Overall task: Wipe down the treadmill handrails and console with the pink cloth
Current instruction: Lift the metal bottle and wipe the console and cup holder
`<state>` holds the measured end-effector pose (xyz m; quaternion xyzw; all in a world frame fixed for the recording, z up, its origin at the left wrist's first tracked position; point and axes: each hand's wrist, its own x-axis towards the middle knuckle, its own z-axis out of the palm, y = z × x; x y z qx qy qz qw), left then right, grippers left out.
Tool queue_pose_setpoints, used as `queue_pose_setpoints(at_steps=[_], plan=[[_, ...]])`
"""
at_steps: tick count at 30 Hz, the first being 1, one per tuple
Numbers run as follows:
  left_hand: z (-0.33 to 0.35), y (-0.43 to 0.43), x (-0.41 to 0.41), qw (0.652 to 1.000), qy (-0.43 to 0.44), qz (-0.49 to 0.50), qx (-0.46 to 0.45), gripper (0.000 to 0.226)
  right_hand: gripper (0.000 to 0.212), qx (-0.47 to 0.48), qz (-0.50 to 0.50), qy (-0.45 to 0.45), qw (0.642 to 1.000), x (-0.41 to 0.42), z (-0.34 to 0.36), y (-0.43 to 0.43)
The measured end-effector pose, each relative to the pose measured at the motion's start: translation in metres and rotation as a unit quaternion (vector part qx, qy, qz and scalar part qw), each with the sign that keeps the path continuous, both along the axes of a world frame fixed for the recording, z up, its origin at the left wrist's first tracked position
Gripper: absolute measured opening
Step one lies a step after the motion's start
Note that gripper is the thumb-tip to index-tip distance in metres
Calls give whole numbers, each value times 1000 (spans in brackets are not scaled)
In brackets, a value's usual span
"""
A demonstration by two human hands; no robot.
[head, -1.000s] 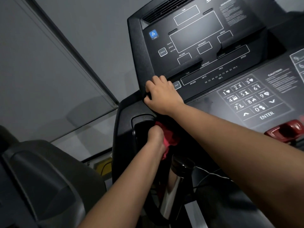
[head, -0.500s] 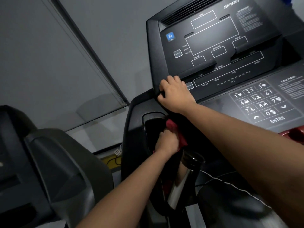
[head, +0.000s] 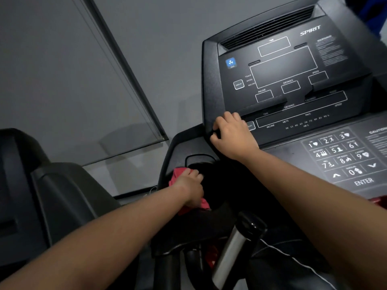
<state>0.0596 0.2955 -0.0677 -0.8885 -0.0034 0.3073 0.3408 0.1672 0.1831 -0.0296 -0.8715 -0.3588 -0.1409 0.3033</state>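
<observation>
Left hand, right hand: both curled

I count one left hand, one right hand, one pink cloth, one console, and one keypad at the right of the frame.

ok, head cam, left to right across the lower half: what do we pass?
Neighbouring machine → left hand gripping the pink cloth → right hand holding the console edge → number keypad → red part at the right border.
</observation>
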Motion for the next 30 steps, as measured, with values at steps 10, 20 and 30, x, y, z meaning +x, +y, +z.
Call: queue_pose_setpoints(at_steps=[10, 20, 30], plan=[[-48, -3, 25, 998, -50, -17, 44, 51, 23, 6, -1, -19, 1000, 6, -4, 4], [-25, -20, 25, 993, 57, 51, -85, 30, 21, 16, 2, -15, 1000, 4, -4, 3], [-29, 6, 2, 786, -101, 305, -528, 43, 23, 6, 2, -13, 1000, 3, -2, 4]])
